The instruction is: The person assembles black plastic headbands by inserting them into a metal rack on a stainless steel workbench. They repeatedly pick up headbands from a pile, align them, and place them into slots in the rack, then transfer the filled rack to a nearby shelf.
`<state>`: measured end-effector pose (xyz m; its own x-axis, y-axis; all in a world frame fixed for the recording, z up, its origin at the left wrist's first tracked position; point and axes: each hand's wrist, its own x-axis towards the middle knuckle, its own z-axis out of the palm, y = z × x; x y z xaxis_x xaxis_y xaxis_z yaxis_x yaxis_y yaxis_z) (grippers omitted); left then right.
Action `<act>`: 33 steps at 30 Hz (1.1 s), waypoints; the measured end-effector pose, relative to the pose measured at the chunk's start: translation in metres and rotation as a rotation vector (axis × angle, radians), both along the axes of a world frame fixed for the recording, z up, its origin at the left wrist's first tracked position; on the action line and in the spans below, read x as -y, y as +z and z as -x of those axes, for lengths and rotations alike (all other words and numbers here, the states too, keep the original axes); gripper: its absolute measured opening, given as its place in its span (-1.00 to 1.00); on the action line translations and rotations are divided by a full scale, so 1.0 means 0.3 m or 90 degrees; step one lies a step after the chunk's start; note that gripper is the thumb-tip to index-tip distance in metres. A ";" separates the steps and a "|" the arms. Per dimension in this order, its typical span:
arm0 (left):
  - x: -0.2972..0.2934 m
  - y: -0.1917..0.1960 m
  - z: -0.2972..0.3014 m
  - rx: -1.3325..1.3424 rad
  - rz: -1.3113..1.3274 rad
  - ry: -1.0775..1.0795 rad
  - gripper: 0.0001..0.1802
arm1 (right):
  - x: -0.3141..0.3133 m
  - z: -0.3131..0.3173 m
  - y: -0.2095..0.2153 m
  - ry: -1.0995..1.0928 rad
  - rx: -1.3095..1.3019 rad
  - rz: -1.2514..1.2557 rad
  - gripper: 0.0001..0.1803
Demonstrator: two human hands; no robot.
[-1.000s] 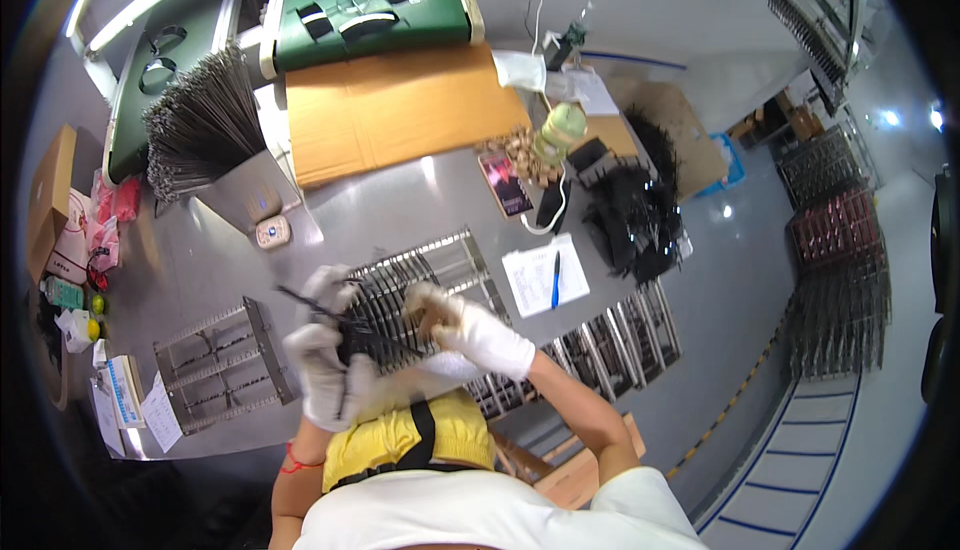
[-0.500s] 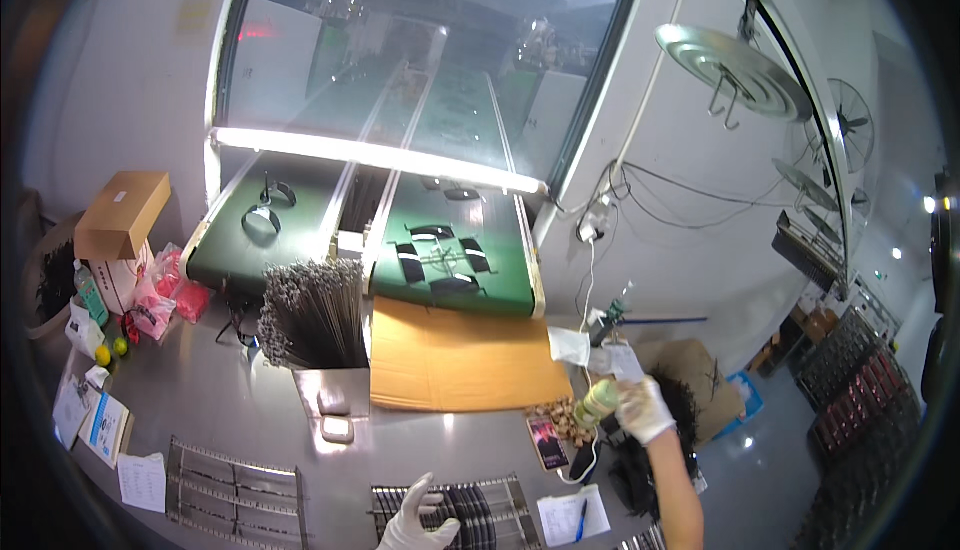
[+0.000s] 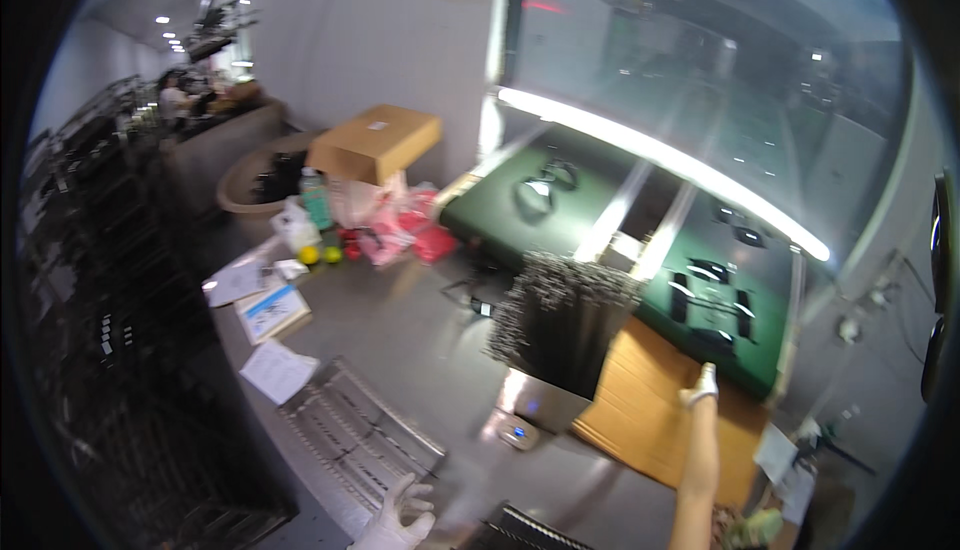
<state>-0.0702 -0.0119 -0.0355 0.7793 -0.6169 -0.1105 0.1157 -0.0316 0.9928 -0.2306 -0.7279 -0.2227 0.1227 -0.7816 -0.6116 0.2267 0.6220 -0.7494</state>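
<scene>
My left hand (image 3: 398, 518), in a white glove, is at the lower edge with its fingers apart and nothing in them. It is by the near end of a metal slotted rack (image 3: 365, 435). A second rack holding dark curved pieces (image 3: 520, 530) is partly cut off at the lower edge. My right hand (image 3: 704, 387), also white-gloved, reaches over a sheet of cardboard (image 3: 640, 410) toward the right green conveyor belt (image 3: 765, 350). Its thumb stands off from the fingers, and I see nothing held. On that belt lie dark curved lens-like pieces (image 3: 712, 302) joined by a branched stem.
A bundle of thin metal rods (image 3: 565, 315) stands in a metal holder (image 3: 540, 400). Another lens-like piece (image 3: 540, 193) lies on the left belt (image 3: 490, 215). Cardboard box (image 3: 375, 145), pink bags (image 3: 400, 230) and papers (image 3: 280, 370) sit at left. A bright tube light (image 3: 660, 170) spans the belts.
The view has swung to the left. My right hand has left the green bottle at the right and now reaches over the cardboard. My left hand has moved off the dark pieces in the rack.
</scene>
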 end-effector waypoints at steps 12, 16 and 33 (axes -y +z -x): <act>-0.047 -0.052 0.002 -0.042 -0.165 0.027 -0.36 | -0.055 -0.134 0.219 -0.209 0.269 0.300 -0.79; 0.139 -0.028 -0.071 0.004 -0.072 -0.231 -0.37 | -0.660 0.161 0.466 -0.063 0.321 0.312 -0.77; 0.380 0.192 0.539 0.276 0.299 -0.448 -0.11 | -1.907 0.394 0.661 0.102 0.070 0.374 -0.57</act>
